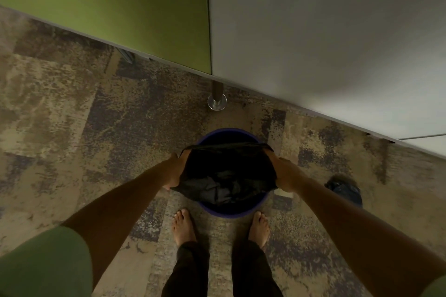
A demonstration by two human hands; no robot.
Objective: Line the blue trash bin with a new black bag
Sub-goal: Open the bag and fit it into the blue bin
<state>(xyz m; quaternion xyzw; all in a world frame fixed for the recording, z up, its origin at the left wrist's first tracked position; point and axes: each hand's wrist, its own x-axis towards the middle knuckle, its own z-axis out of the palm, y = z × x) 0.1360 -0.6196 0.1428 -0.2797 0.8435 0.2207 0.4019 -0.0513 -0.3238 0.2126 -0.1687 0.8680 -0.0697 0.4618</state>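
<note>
The round blue trash bin (231, 211) stands on the carpet just in front of my bare feet. A black bag (226, 171) hangs over its opening, its mouth stretched wide, its crumpled lower part sagging inside the bin. My left hand (175, 171) grips the bag's left edge and my right hand (283, 173) grips the right edge. The far rim of the bin (226, 131) shows bare blue beyond the bag.
A green partition (108, 2) and a grey panel (313, 31) stand close behind the bin, with a metal leg and round foot (217, 100) between them. A dark knotted bag (345, 189) lies on the carpet to the right.
</note>
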